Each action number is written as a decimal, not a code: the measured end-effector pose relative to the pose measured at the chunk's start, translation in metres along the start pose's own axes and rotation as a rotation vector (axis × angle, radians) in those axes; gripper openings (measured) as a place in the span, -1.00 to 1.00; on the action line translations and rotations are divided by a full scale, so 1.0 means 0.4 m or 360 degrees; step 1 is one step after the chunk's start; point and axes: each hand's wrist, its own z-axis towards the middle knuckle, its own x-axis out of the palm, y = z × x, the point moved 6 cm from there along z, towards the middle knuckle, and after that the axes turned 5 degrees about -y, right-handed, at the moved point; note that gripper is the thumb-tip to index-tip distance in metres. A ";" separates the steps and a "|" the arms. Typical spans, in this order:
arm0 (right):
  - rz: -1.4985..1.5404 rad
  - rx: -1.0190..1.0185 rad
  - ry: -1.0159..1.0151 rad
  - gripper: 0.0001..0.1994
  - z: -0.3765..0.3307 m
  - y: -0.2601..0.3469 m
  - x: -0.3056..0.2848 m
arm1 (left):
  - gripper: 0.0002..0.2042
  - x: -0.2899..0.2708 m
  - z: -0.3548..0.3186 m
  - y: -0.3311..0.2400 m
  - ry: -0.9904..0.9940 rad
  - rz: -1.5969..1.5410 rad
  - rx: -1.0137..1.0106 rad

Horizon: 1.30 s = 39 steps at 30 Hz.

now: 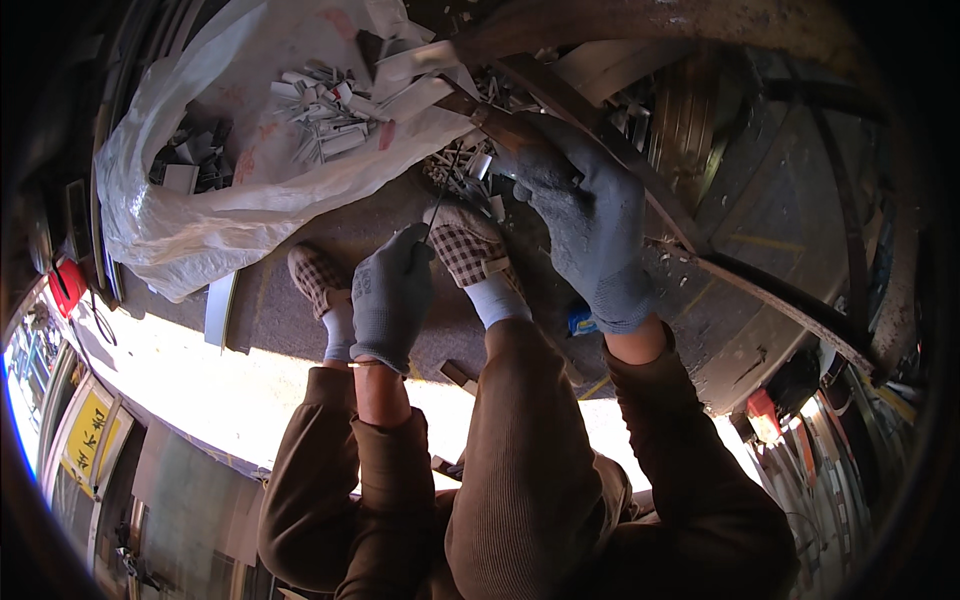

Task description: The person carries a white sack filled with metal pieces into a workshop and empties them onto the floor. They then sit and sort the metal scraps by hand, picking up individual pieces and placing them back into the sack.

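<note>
My left hand [393, 295], in a grey work glove, is closed around the lower end of a thin dark rod [441, 196] that points up and away. My right hand [592, 225], gloved the same way, grips a tool with a brown wooden handle [512, 135]. Its dark front end [457, 98] reaches left to pale flat strips [415, 93] over the bag's right edge; its exact kind is unclear. A large translucent plastic bag [190, 240] lies open in front of me, with light offcuts [330, 115] and darker scraps [185, 160] inside.
A dark metal frame bar [640, 170] slants past my right hand. More scraps [462, 172] lie on the floor before my checked shoe [465, 250]. A blue object [581, 320] sits beneath my right wrist. A red item [67, 287] stands far left.
</note>
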 end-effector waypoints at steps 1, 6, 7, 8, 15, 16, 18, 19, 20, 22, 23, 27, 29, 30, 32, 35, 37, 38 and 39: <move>-0.0011 -0.0145 -0.0063 -0.59 0.007 0.013 0.002 | -0.75 0.001 0.000 -0.001 0.0003 0.0008 0.0003; 0.0340 0.0282 -0.0170 -0.59 -0.057 -0.104 -0.063 | -0.75 -0.014 0.003 0.004 -0.0023 0.0037 -0.0022; 0.0308 0.0339 -0.0184 -0.60 -0.090 -0.135 -0.080 | -0.74 -0.015 0.004 0.006 -0.0011 0.0060 -0.0025; 0.0274 0.0411 -0.0194 -0.60 -0.128 -0.167 -0.094 | -0.73 -0.013 0.004 0.008 -0.0004 0.0070 -0.0032; -0.0636 0.0295 0.0111 -0.67 -0.275 -0.272 -0.026 | -0.72 0.012 0.014 0.022 -0.0100 -0.0017 -0.0044; -0.0746 0.0274 0.0147 -0.68 -0.278 -0.280 -0.002 | -0.72 0.019 0.014 0.022 -0.0112 0.0000 -0.0038; -0.0899 0.0316 0.0220 -0.67 -0.272 -0.302 0.022 | -0.71 0.032 0.020 0.021 -0.0116 0.0024 -0.0041; -0.0943 0.0380 0.0258 -0.67 -0.267 -0.318 0.027 | -0.70 0.039 0.023 0.023 -0.0101 0.0027 -0.0072; -0.0968 0.0431 0.0303 -0.67 -0.263 -0.332 0.031 | -0.70 0.041 0.025 0.016 -0.0135 0.0051 -0.0026; -0.0950 0.0345 0.0128 -0.63 -0.251 -0.332 -0.002 | -0.70 0.043 0.031 0.005 -0.0192 0.0087 0.0035; -0.0881 0.0299 0.0000 -0.61 -0.249 -0.326 -0.022 | -0.71 0.046 0.036 0.006 -0.0176 0.0121 0.0015; -0.0362 0.0411 -0.0189 -0.58 -0.252 -0.312 -0.074 | -0.75 0.074 0.060 -0.012 -0.0179 0.0178 0.0064; -0.0466 0.0210 -0.0167 -0.57 -0.222 -0.280 -0.079 | -0.75 0.097 0.051 -0.026 -0.0158 0.0191 0.0080; -0.0528 0.0116 -0.0149 -0.57 -0.198 -0.266 -0.076 | -0.75 0.110 0.044 -0.033 -0.0094 0.0180 0.0093; -0.0581 -0.0132 -0.0263 -0.59 -0.132 -0.244 -0.055 | -0.73 0.129 0.032 -0.045 0.0025 0.0161 0.0129; -0.0935 -0.0191 -0.0331 -0.62 -0.033 -0.256 -0.021 | -0.75 0.125 0.003 -0.048 0.0050 0.0203 0.0084; -0.1179 -0.0184 -0.0379 -0.65 -0.019 -0.262 -0.017 | -0.76 0.108 -0.012 -0.050 -0.0017 0.0128 0.0103; -0.1160 -0.0182 -0.0342 -0.65 -0.027 -0.268 -0.012 | -0.76 0.095 -0.016 -0.042 -0.0073 0.0130 0.0044; -0.1141 -0.0180 -0.0303 -0.64 -0.043 -0.272 -0.011 | -0.75 0.079 -0.021 -0.032 -0.0145 0.0124 0.0000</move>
